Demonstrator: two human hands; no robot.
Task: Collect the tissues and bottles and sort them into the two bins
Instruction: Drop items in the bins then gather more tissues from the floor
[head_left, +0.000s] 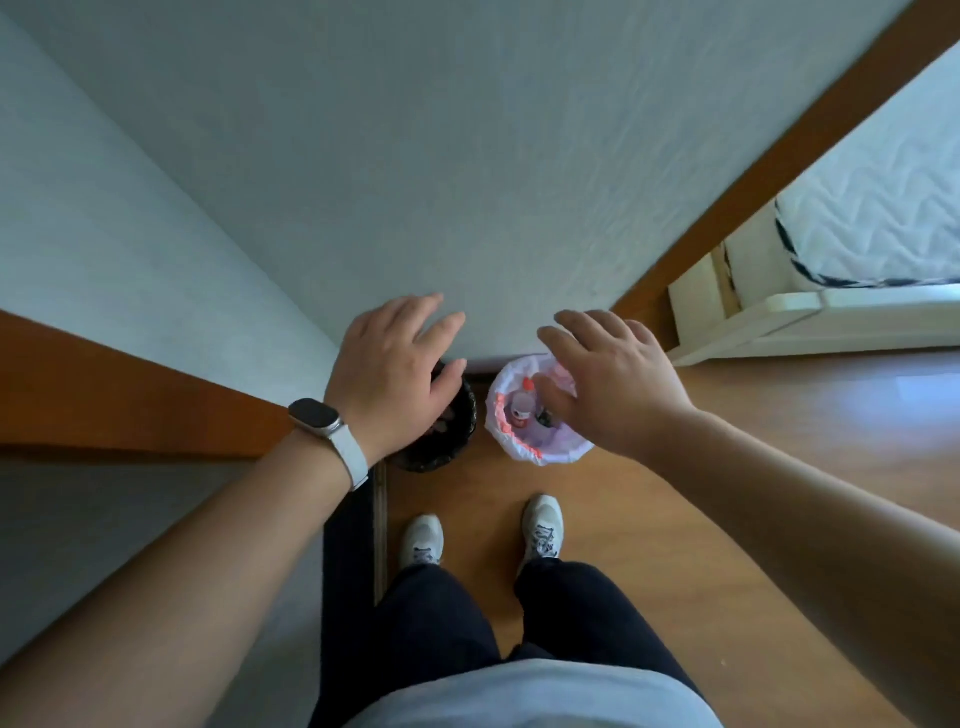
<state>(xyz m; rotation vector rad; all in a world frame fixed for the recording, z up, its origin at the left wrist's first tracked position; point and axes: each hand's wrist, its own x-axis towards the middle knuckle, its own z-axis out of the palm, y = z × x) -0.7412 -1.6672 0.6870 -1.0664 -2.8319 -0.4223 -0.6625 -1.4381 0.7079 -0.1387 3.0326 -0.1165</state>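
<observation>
Two bins stand on the wooden floor against the wall. The black bin (457, 436) is on the left, mostly covered by my left hand (389, 374), which hovers above it with fingers spread and nothing in it. The white-lined bin (524, 447) with an orange drawstring is on the right and holds a bottle (521, 405) with a red cap. My right hand (608, 384) hangs over its right side, fingers apart and empty. What lies inside the black bin is hidden by my hand.
A grey wall rises right behind the bins, with a brown skirting on both sides. A bed with a white mattress (883, 208) stands at the right. My feet in white shoes (543, 527) are just in front of the bins.
</observation>
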